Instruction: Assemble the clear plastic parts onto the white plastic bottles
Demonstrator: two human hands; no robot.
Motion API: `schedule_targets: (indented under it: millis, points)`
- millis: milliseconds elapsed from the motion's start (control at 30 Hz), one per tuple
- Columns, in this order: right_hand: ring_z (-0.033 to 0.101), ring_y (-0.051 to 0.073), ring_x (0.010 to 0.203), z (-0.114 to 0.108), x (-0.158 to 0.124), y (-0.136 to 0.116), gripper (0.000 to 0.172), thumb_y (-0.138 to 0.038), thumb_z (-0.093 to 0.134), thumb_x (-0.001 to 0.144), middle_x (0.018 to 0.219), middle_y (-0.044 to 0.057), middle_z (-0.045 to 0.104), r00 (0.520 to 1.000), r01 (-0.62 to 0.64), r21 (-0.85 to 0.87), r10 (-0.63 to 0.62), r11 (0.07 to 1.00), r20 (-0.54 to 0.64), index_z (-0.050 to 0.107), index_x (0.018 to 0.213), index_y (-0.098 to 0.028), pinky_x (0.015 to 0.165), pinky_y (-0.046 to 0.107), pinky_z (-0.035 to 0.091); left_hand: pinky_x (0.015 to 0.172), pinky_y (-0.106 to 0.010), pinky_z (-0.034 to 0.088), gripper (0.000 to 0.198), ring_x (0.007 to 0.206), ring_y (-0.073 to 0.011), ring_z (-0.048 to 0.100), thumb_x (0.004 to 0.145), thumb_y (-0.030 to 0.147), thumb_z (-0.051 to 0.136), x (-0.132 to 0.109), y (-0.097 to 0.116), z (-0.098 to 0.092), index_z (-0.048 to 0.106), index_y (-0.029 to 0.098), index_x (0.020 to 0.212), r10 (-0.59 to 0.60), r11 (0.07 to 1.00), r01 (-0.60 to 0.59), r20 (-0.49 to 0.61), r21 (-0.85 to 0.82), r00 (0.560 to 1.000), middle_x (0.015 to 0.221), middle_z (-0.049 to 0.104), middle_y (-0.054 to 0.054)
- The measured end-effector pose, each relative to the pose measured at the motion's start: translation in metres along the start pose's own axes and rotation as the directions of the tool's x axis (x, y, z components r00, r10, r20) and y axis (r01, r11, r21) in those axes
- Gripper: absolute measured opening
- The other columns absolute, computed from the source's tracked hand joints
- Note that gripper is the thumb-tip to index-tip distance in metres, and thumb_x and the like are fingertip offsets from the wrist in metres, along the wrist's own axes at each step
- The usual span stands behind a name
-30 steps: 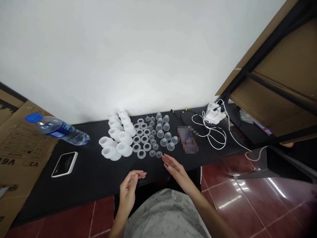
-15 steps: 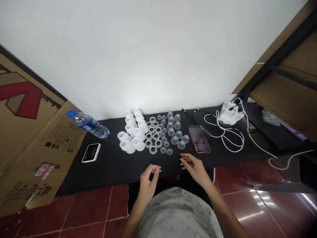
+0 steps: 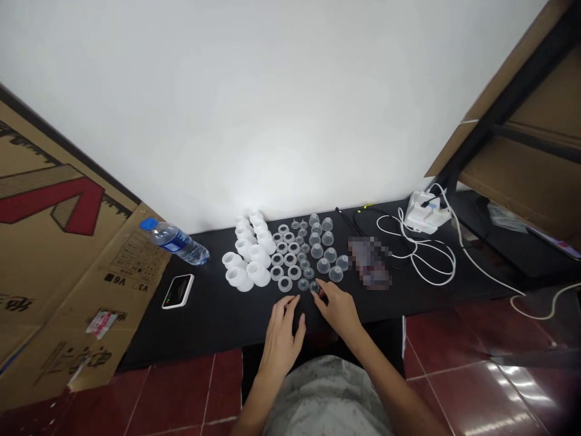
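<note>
At the near edge of the black table [image 3: 218, 321], the person's right hand [image 3: 339, 307] is extended, thumb and index finger set about the front nipple [image 3: 315, 287], a small translucent flanged piece at the near end of its row; whether the fingertips grip it or only touch it cannot be told. The left hand [image 3: 282, 333] is open just in front of the rows, palm turned down, its fingers slightly bent and its thumb standing apart from them.

Beyond the fingertips, the other nipples [image 3: 305, 249] run back toward the white wall [image 3: 272, 109] in a narrow band. To their left lie flat translucent rings [image 3: 289, 264], and left of these are white wide-mouthed bottles [image 3: 258, 254] in two columns. Translucent domed caps [image 3: 316, 251] form the group on the right of the nipples, domes up.

Farther left are a white-framed device [image 3: 178, 291] with a dark screen and a small green light, and a blue-capped water bottle [image 3: 177, 242], both near a printed cardboard box [image 3: 59, 266]. On the right, a flat object [image 3: 370, 262] is obscured by pixelation; past it, a white cable [image 3: 438, 284] loops loosely beside a white power adapter [image 3: 426, 212]. Dark red floor tiles [image 3: 181, 387] show below the table.
</note>
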State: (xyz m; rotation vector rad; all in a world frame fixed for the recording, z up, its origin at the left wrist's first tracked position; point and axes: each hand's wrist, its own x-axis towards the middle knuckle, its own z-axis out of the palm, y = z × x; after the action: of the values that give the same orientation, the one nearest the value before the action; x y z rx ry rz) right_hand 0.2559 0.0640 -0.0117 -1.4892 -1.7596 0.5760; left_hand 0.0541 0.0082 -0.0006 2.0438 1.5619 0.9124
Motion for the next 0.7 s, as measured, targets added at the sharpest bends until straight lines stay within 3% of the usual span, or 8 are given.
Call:
schedule_targets:
  millis: [200, 367, 467, 567, 700]
  points:
    - [0.075, 0.023, 0.075, 0.007, -0.004, 0.001, 0.03, -0.041, 0.061, 0.109, 0.099, 0.011, 0.077, 1.0, -0.013, -0.073, 0.013, 0.997, -0.004, 0.079, 0.13, -0.029, 0.063, 0.028, 0.053, 0.112, -0.067, 0.047, 0.056, 0.14, -0.0433, 0.055, 0.109, 0.036, 0.056, 0.019, -0.013, 0.002, 0.051, 0.023, 0.163, 0.01, 0.989, 0.01, -0.135, 0.145, 0.991, 0.157, 0.056, -0.022]
    - [0.074, 0.023, 0.076, -0.001, -0.006, -0.002, 0.031, -0.045, 0.055, 0.112, 0.097, 0.008, 0.076, 0.999, 0.032, -0.053, -0.032, 0.998, -0.005, 0.074, 0.129, -0.028, 0.066, 0.03, 0.054, 0.11, -0.066, 0.047, 0.038, 0.141, -0.0444, 0.055, 0.108, 0.035, 0.058, 0.02, -0.01, 0.006, 0.068, 0.024, 0.143, -0.018, 0.995, 0.035, -0.175, 0.093, 0.984, 0.158, 0.057, -0.02]
    - [0.07, 0.021, 0.067, -0.006, -0.007, -0.003, 0.03, -0.047, 0.052, 0.112, 0.1, 0.007, 0.077, 1.0, 0.014, 0.02, -0.014, 1.0, -0.004, 0.07, 0.128, -0.028, 0.068, 0.033, 0.055, 0.109, -0.063, 0.05, 0.024, 0.137, -0.0419, 0.061, 0.107, 0.033, 0.059, 0.018, -0.012, 0.009, 0.075, 0.025, 0.124, -0.038, 0.999, 0.044, -0.19, 0.025, 0.981, 0.15, 0.063, -0.018]
    - [0.071, 0.023, 0.065, -0.008, -0.008, -0.003, 0.029, -0.046, 0.05, 0.113, 0.086, 0.003, 0.076, 0.999, -0.029, 0.108, 0.027, 0.994, 0.018, 0.065, 0.128, -0.027, 0.069, 0.034, 0.055, 0.109, -0.059, 0.054, 0.018, 0.132, -0.0381, 0.066, 0.106, 0.035, 0.064, 0.018, -0.017, 0.009, 0.077, 0.026, 0.114, -0.071, 0.995, 0.054, -0.221, -0.085, 0.973, 0.141, 0.069, -0.016]
    - [0.071, 0.022, 0.063, -0.007, -0.008, 0.0, 0.026, -0.044, 0.06, 0.108, 0.092, 0.004, 0.079, 0.998, -0.038, 0.133, 0.032, 0.99, 0.051, 0.066, 0.127, -0.028, 0.068, 0.034, 0.057, 0.091, -0.046, 0.066, 0.021, 0.107, -0.0294, 0.078, 0.101, 0.043, 0.073, 0.024, -0.019, 0.011, 0.078, 0.023, 0.104, -0.203, 0.917, 0.118, -0.192, -0.381, 0.96, 0.137, 0.074, -0.016]
